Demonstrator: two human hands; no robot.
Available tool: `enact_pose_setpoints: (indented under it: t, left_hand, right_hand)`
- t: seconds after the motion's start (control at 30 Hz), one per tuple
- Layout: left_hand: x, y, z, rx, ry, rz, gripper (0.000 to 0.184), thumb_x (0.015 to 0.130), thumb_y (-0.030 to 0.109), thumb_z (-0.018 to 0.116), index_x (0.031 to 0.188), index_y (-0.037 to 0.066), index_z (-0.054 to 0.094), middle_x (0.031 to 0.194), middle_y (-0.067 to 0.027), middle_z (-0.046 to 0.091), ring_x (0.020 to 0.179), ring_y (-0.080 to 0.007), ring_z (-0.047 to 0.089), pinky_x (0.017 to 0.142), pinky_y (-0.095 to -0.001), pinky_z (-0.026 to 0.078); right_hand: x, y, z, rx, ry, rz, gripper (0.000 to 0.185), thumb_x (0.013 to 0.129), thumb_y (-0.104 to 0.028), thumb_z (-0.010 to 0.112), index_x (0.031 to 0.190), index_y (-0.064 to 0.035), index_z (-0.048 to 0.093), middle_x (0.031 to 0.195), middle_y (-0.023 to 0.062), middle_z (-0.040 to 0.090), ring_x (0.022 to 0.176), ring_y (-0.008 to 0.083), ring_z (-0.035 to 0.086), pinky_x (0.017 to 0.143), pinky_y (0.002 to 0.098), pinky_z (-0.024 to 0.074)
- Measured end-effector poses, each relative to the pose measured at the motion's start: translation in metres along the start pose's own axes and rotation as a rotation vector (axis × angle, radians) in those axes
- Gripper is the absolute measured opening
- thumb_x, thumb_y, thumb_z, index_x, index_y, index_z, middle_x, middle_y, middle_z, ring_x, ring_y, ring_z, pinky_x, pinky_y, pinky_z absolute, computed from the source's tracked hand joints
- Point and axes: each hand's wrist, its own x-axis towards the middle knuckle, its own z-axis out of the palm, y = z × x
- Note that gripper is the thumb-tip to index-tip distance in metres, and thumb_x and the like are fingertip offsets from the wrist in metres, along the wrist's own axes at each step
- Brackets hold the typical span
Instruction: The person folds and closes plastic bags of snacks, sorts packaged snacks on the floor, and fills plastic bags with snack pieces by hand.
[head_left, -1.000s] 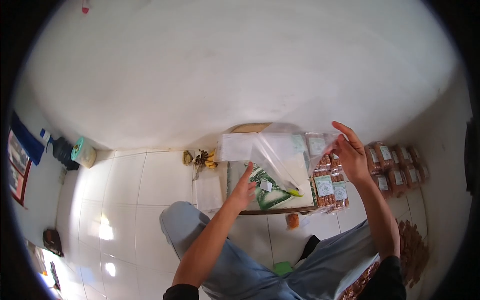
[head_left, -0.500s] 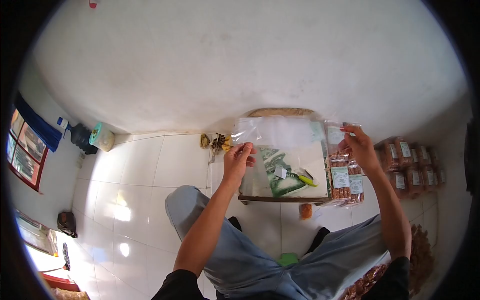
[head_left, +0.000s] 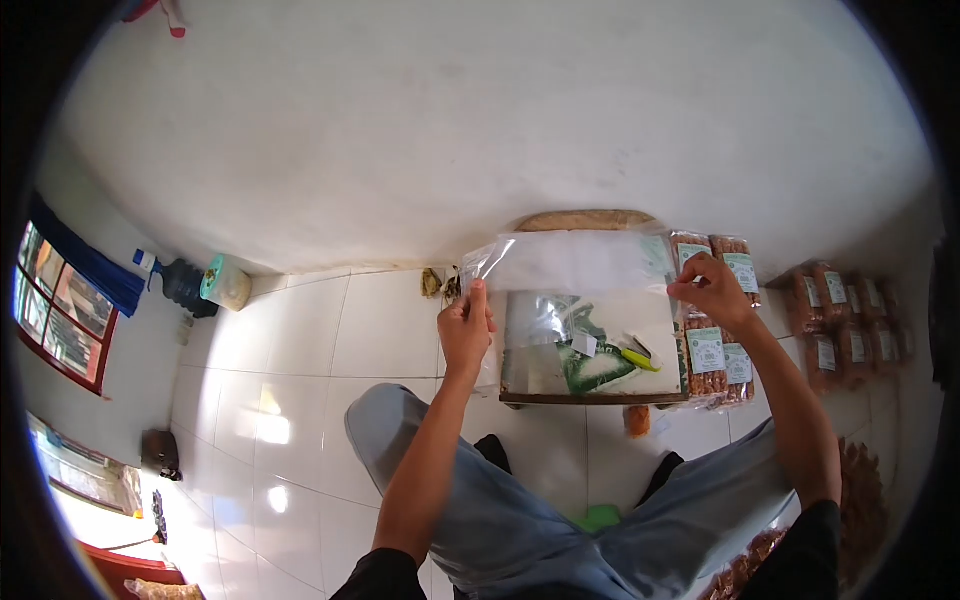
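Note:
My left hand [head_left: 467, 333] is closed on the left end of a clear plastic bag [head_left: 540, 312], thumb on top. The bag stretches over the low table [head_left: 530, 385]. My right hand [head_left: 712, 290] is closed in a pinch at the table's right side, near the labelled packs; whether it grips the bag's far end is hard to make out. Under the bag lie a stack of white sheets or bags [head_left: 590, 262] and a green-and-white printed surface. A small white paper [head_left: 584, 345] and a yellow-green cutter [head_left: 640, 360] rest there.
Labelled brown packs [head_left: 706, 352] stand right of the table, with more packs [head_left: 828, 350] beyond. A small orange packet [head_left: 637, 421] lies on the floor tiles before the table. At left are a container [head_left: 226, 283] and a water bottle [head_left: 183, 285]. A wall rises behind.
My left hand first opened, then closed on the bag's left side. The bag came down from a raised, slanted position to lie flatter over the table. The view shifted too.

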Motion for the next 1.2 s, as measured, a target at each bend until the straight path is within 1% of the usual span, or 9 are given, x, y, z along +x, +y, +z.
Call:
enact_pose_setpoints:
  t: [0.27, 0.47, 0.6, 0.7, 0.77, 0.83, 0.97, 1.1, 1.2]
  left_hand:
    - [0.007, 0.017, -0.023, 0.004, -0.110, -0.211, 0.053, 0.091, 0.051, 0.061, 0.074, 0.001, 0.065, 0.059, -0.0054, 0.060, 0.043, -0.0076, 0.045, 0.040, -0.0221, 0.036]
    - [0.016, 0.007, -0.025, -0.010, -0.124, -0.148, 0.048, 0.090, 0.046, 0.066, 0.100, -0.001, 0.065, 0.080, -0.0071, 0.068, 0.055, -0.0093, 0.053, 0.048, -0.0231, 0.042]
    - [0.006, -0.002, -0.005, 0.233, 0.281, 0.356, 0.043, 0.092, 0.037, 0.065, 0.116, 0.001, 0.058, 0.094, -0.0069, 0.067, 0.088, -0.0145, 0.060, 0.077, -0.0315, 0.050]
    - [-0.014, 0.010, 0.010, 0.129, -0.119, 0.361, 0.029, 0.092, 0.022, 0.066, 0.114, 0.005, 0.058, 0.102, -0.0067, 0.064, 0.089, -0.0136, 0.061, 0.072, -0.0242, 0.050]
    - [-0.037, 0.021, 0.030, 0.055, -0.345, 0.246, 0.033, 0.089, 0.023, 0.071, 0.112, 0.003, 0.058, 0.088, -0.0038, 0.065, 0.087, -0.0118, 0.061, 0.076, -0.0265, 0.051]
    - [-0.053, 0.025, 0.047, -0.108, -0.547, 0.250, 0.046, 0.090, 0.022, 0.069, 0.126, 0.003, 0.048, 0.106, -0.0087, 0.062, 0.097, -0.0154, 0.061, 0.082, -0.0281, 0.052]
    - [-0.071, 0.028, 0.068, -0.402, -0.607, 0.176, 0.065, 0.094, 0.018, 0.063, 0.144, 0.005, 0.024, 0.136, -0.0189, 0.041, 0.112, -0.0251, 0.057, 0.093, -0.0345, 0.050]
    - [-0.072, 0.042, 0.074, -0.624, -0.492, 0.017, 0.057, 0.097, 0.014, 0.057, 0.143, 0.004, 0.026, 0.132, -0.0195, 0.047, 0.110, -0.0241, 0.059, 0.093, -0.0336, 0.050]
    - [-0.064, 0.035, 0.072, -0.589, -0.466, 0.025, 0.050, 0.099, 0.011, 0.053, 0.143, 0.004, 0.029, 0.128, -0.0180, 0.053, 0.109, -0.0225, 0.060, 0.090, -0.0323, 0.052]
  right_hand:
    - [-0.017, -0.040, -0.014, -0.137, 0.311, -0.516, 0.016, 0.074, -0.003, 0.073, 0.071, 0.0019, 0.058, 0.093, 0.0061, 0.059, 0.078, 0.0117, 0.054, 0.068, 0.0269, 0.0446]
    - [-0.034, -0.048, -0.020, 0.144, 0.215, -0.140, 0.008, 0.085, -0.003, 0.065, 0.093, -0.0021, 0.066, 0.074, -0.0008, 0.056, 0.065, 0.0052, 0.047, 0.059, 0.0229, 0.0406]
    - [-0.044, -0.062, -0.013, 0.020, 0.118, 0.055, 0.019, 0.091, -0.006, 0.058, 0.107, -0.0015, 0.066, 0.070, 0.0003, 0.058, 0.063, 0.0034, 0.048, 0.057, 0.0235, 0.0410]
    - [-0.042, -0.054, 0.004, -0.210, 0.061, -0.097, 0.033, 0.090, -0.003, 0.054, 0.122, -0.0022, 0.062, 0.078, 0.0100, 0.065, 0.064, 0.0140, 0.058, 0.058, 0.0296, 0.0462]
    - [-0.042, -0.046, 0.028, -0.330, 0.156, -0.298, 0.039, 0.088, -0.002, 0.054, 0.127, -0.0028, 0.057, 0.081, 0.0104, 0.065, 0.066, 0.0183, 0.060, 0.060, 0.0324, 0.0481]
    - [-0.043, -0.057, 0.043, -0.561, 0.172, -0.521, 0.057, 0.083, -0.002, 0.055, 0.139, -0.0043, 0.045, 0.083, 0.0086, 0.062, 0.071, 0.0252, 0.060, 0.064, 0.0364, 0.0501]
    - [-0.050, -0.079, 0.065, -0.809, 0.119, -0.792, 0.055, 0.075, -0.014, 0.057, 0.128, -0.0021, 0.055, 0.085, 0.0046, 0.055, 0.076, 0.0189, 0.053, 0.068, 0.0316, 0.0426]
    - [-0.049, -0.078, 0.084, -0.934, 0.138, -0.935, 0.036, 0.073, -0.016, 0.059, 0.107, -0.0042, 0.065, 0.089, 0.0030, 0.054, 0.082, 0.0152, 0.050, 0.068, 0.0291, 0.0391]
    - [-0.052, -0.080, 0.087, -0.852, 0.146, -0.845, 0.039, 0.075, -0.011, 0.060, 0.113, -0.0026, 0.063, 0.097, 0.0069, 0.058, 0.089, 0.0185, 0.055, 0.072, 0.0308, 0.0439]
